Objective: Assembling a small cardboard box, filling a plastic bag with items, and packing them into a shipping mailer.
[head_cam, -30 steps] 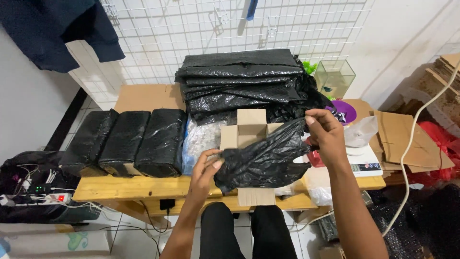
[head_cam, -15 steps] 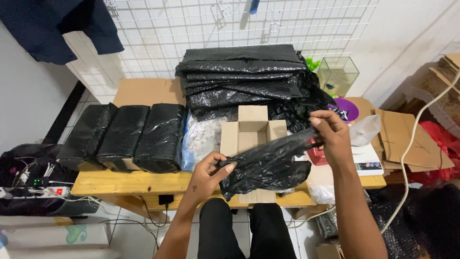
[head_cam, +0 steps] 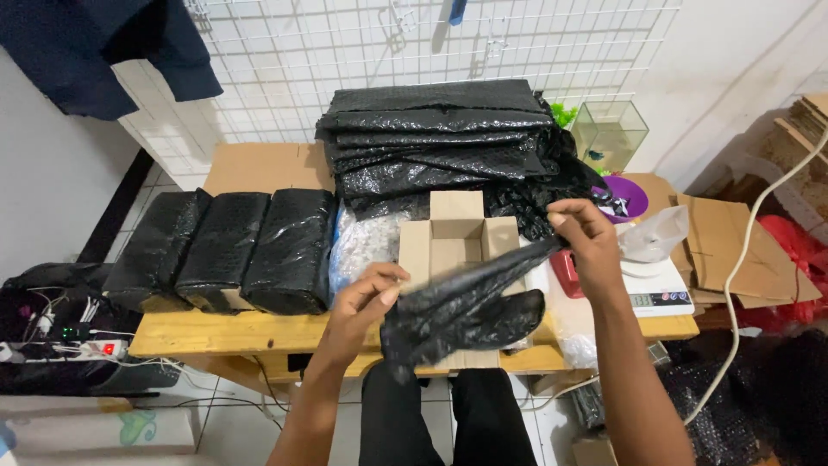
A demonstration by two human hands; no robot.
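Both hands grip one black bubble-wrap sheet [head_cam: 461, 306], stretched slantwise above the open cardboard box [head_cam: 457, 235] on the wooden table [head_cam: 224, 332]. The left hand [head_cam: 362, 302] has its fingers closed, pinching the sheet's lower left corner between thumb and fingertips. The right hand [head_cam: 586, 237], higher and farther right, pinches the upper end with curled fingers, and the sheet's bulk sags below between them.

Black bubble-wrap sheet [head_cam: 461, 311] held over open cardboard box [head_cam: 455, 233]
Crumpled, glossy, stretched slantwise, lower end sagging past the table edge
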